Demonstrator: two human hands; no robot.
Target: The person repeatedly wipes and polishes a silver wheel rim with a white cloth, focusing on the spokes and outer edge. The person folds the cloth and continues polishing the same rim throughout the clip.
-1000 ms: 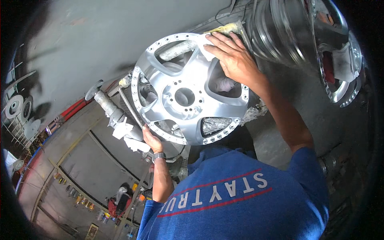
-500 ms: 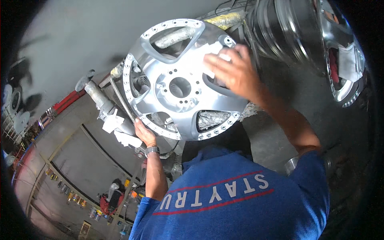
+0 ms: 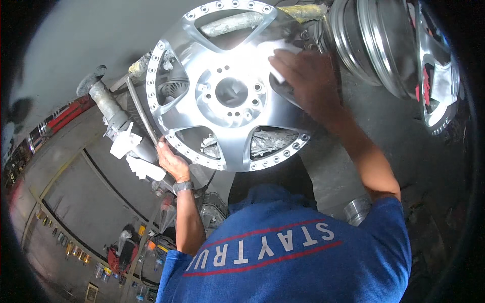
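A silver five-spoke wheel face, its outer edge lined with bolt holes, is held up in front of me. My left hand grips its lower left edge, with the fingertips partly hidden behind the metal. A watch sits on that wrist. At the upper right of the wheel, my right hand presses a white cloth or paper wipe flat against a spoke. Its fingers are bent over the wipe and slightly blurred.
Wrapped stand bars show behind the wheel. A metal rod and a tool with a round pad stand to the left, white paper on it. Shiny rims and another wheel are at right.
The wheel and my left hand sit slightly higher and farther left in view. My right hand, still on the wipe, has shifted a little along the upper right spoke.
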